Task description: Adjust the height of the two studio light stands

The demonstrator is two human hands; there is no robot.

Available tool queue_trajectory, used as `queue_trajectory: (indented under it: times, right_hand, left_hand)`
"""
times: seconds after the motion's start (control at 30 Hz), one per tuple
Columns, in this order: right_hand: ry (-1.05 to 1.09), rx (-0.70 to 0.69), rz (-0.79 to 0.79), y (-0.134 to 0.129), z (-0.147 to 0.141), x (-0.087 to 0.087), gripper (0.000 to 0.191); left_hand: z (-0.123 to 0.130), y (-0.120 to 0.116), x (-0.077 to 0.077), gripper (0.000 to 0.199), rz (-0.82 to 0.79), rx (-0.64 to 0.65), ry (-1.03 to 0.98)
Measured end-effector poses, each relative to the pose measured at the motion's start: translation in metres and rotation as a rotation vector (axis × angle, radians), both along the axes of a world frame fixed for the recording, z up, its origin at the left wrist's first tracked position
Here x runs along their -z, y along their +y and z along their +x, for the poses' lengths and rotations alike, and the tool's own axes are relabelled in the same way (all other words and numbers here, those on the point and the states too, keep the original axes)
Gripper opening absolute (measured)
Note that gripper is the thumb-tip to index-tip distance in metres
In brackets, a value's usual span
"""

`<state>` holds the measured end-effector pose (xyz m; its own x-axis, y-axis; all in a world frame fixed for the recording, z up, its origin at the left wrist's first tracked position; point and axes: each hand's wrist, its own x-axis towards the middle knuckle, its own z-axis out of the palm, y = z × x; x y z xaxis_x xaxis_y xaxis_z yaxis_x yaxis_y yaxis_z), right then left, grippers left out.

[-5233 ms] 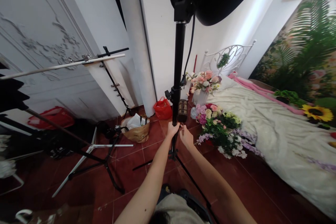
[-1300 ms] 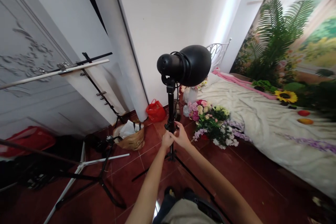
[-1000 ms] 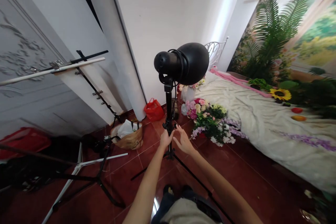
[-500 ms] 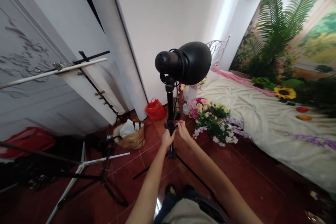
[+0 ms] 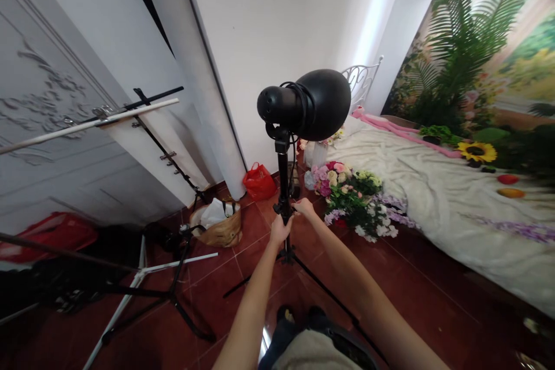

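Observation:
A black light stand [image 5: 283,176] stands upright in front of me on its spread tripod legs. On its top sits a black studio lamp [image 5: 323,105] with a rounded reflector, and its cable is wound around the lamp's neck. My left hand [image 5: 281,228] is closed around the stand's pole, just below a collar joint. At the right of that joint, my right hand [image 5: 304,207] has its fingers pinched at a clamp knob, which they mostly hide.
A bed [image 5: 390,162] stands at the right, with artificial flowers [image 5: 347,185] beside it on the tiled floor. A red bag [image 5: 259,181] and a woven bag [image 5: 221,228] lie ahead. White stand legs [image 5: 143,274] spread at the left.
My right hand has turned slightly at the knob, its fingers now curled in closer. My left hand keeps its hold on the pole. The view has shifted a little.

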<state>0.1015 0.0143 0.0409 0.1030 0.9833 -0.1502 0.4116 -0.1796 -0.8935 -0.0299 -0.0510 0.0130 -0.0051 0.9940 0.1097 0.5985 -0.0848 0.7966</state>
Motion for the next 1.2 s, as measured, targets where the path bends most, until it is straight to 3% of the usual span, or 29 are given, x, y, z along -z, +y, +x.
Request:
queue_trajectory:
  times: [0.27, 0.5, 0.63, 0.97, 1.1, 1.2]
  right_hand:
    - [0.041, -0.135, 0.081, -0.026, 0.011, 0.011, 0.029]
    - [0.106, -0.303, 0.304, -0.031, 0.029, 0.042, 0.037]
    - [0.128, -0.360, 0.337, -0.028, 0.032, 0.057, 0.041]
    - [0.137, -0.197, 0.356, -0.028, 0.017, 0.067, 0.038]
    - [0.074, -0.098, 0.344, -0.024, 0.011, 0.055, 0.035]
    - [0.112, -0.044, 0.246, -0.021, 0.005, 0.039, 0.037]
  left_hand:
    - [0.000, -0.001, -0.001, 0.038, 0.020, 0.016, 0.013]
    - [-0.001, 0.000, 0.001, 0.039, 0.009, -0.002, 0.031]
    - [0.000, 0.000, 0.002, 0.038, 0.004, -0.006, 0.036]
    - [0.000, 0.001, 0.003, 0.039, -0.001, -0.013, 0.020]
    - [-0.001, 0.003, 0.007, 0.036, 0.012, 0.012, -0.008]
    - [-0.001, 0.005, 0.010, 0.036, 0.034, 0.040, -0.076]
